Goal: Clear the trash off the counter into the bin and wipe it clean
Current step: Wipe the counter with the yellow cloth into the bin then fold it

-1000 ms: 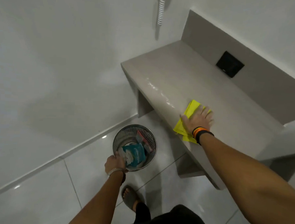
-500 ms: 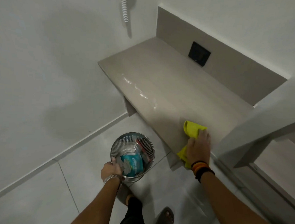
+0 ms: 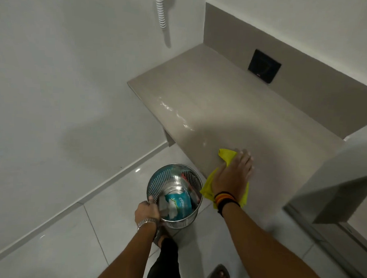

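A beige counter point(image 3: 222, 102) juts from the wall, with a wet streak along its front left part. My right hand point(image 3: 233, 174) lies flat on a yellow cloth point(image 3: 226, 156) at the counter's front edge; the cloth hangs partly over the edge. Beside and below it is a perforated metal bin point(image 3: 172, 180), tilted toward me, with a teal wrapper point(image 3: 179, 203) and other trash inside. My left hand point(image 3: 147, 210) grips the bin's near rim.
A black wall plate point(image 3: 264, 66) sits in the counter's backsplash. A white coiled cord point(image 3: 160, 11) hangs on the wall at the top. A grey ledge point(image 3: 334, 172) rises right of the counter. The floor is glossy tile; my sandalled feet point(image 3: 220, 275) stand below.
My right hand has slid the cloth from the counter's middle toward its right front edge. The left hand keeps its grip on the bin, which has stayed beside the counter.
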Demonstrator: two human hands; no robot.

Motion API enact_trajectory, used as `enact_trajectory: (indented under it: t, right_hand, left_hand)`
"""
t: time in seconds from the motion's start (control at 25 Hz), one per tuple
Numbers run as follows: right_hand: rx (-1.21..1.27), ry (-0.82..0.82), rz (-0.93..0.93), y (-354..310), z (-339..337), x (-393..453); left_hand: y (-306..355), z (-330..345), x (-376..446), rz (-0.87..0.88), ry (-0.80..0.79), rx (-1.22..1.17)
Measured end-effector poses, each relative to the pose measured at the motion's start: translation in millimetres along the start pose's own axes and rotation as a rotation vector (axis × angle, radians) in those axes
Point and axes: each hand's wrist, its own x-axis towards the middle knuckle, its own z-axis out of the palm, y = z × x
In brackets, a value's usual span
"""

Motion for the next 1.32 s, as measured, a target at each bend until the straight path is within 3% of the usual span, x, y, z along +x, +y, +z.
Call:
enact_trajectory:
  t: [0.36, 0.68, 0.92, 1.08, 1.2, 1.32]
  right_hand:
    - [0.134, 0.084, -0.017, -149.3, 67.7, 85.0]
    - [0.33, 0.039, -0.147, -254.3, 113.9, 148.9]
    - [0.419, -0.211, -0.382, -321.0, 134.2, 187.8]
    - [0.4, -0.513, -0.742, -322.6, 133.1, 152.1]
    - [0.392, -0.509, -0.933, -321.6, 138.0, 125.0]
    - [0.427, -0.527, -0.906, -333.3, 138.2, 110.8]
  left_hand:
    - [75.1, -50.3, 129.8, 0.008, -0.041, -0.102]
    - [134.9, -79.0, 209.6, 0.023, 0.046, -0.138]
    - [163.6, -82.1, 237.7, -0.101, 0.042, -0.201]
    - [177.4, -83.6, 240.5, -0.139, 0.05, -0.218]
    - [174.4, -87.4, 236.6, -0.149, 0.081, -0.224]
    - [164.7, -93.1, 225.2, -0.156, 0.096, -0.226]
